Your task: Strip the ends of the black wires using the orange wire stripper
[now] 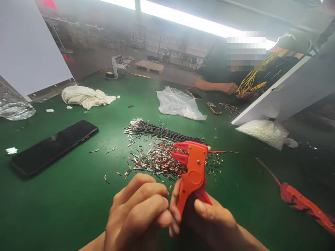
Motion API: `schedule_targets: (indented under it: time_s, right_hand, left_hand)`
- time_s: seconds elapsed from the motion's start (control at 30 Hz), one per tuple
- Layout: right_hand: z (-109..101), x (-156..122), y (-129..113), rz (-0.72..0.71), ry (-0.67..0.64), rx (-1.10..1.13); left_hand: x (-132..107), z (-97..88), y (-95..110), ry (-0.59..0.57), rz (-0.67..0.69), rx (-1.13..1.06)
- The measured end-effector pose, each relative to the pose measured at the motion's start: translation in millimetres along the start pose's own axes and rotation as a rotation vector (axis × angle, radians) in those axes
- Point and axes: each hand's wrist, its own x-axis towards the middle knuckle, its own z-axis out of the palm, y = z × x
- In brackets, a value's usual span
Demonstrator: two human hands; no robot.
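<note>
Orange wire stripper held upright over the near edge of the green table.

Right hand [209, 218] grips the handles of the wire stripper [192, 174]; its long axis runs near vertical, head up and pointing toward the far edge. A thin red wire [230, 152] leaves the head toward the right edge. Left hand [138, 214] is curled into a loose fist, touching the right; whether it holds anything, cannot tell. Just beyond lie stripped wire scraps [157, 162] and a black wire bundle [157, 130]. Phone [53, 146] sits toward the left edge.
</note>
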Motion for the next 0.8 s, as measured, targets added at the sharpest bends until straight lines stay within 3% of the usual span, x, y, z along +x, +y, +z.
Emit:
schedule_targets:
  time_s: [0.17,0.33,0.4,0.6,0.8]
  right_hand:
    - [-3,0,-20,-0.068,0.233,-0.004]
    - [-19,-9,-40,-0.274,0.400,-0.510]
    - [-20,-11,-46,-0.314,0.471,-0.600]
    - [-12,-9,-53,-0.281,0.385,-0.120]
    - [-17,-10,-57,-0.367,0.330,0.007]
  left_hand:
    - [10,-9.0,-4,0.040,0.068,0.155]
    - [4,-7.9,-9,-0.025,0.113,0.196]
    - [1,-7.2,-9,-0.057,0.121,0.197]
    - [1,-4.3,-5,-0.024,0.109,0.194]
    - [-7,-5.0,-11,-0.049,0.109,0.201]
